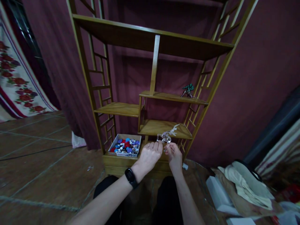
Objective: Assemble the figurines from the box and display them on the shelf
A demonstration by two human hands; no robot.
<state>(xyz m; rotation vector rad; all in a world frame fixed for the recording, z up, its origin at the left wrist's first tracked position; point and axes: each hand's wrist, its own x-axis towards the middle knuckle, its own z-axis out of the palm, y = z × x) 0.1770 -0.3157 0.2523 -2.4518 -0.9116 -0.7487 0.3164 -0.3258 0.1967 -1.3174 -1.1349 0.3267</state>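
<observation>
Maroon wall [236, 103] and curtain [49, 62] in back, brown tiled floor [44, 162], dim light; a wooden display shelf [122, 108] fills the middle, its top running out of frame. Clear antlered figurine [166, 137], deer-like, is up in front of the lower right shelf board, between and just above the two hands. Its legs and underside are partly covered by fingers, and the see-through material blurs into the wood, so the exact pose is hard to make out. Left hand [151, 154], with a black wristband [131, 178], shows its back; fingers are bent together at the figurine's lower left side, tips hidden, so cannot tell whether it grips or only touches. Right hand [173, 154] has thumb and fingers drawn in, pinching the figurine's lower part; exact contact spot is too small to read. Cardboard box [127, 154] of mixed red, blue, purple and white pieces sits left of the hands on the shelf base; single pieces not identifiable. Green-topped figure [188, 89] stands on the right middle board, details unclear. Dark-clad knees show below, cut off at the bottom edge; cloth pile [246, 184] at right is partly cropped too.
</observation>
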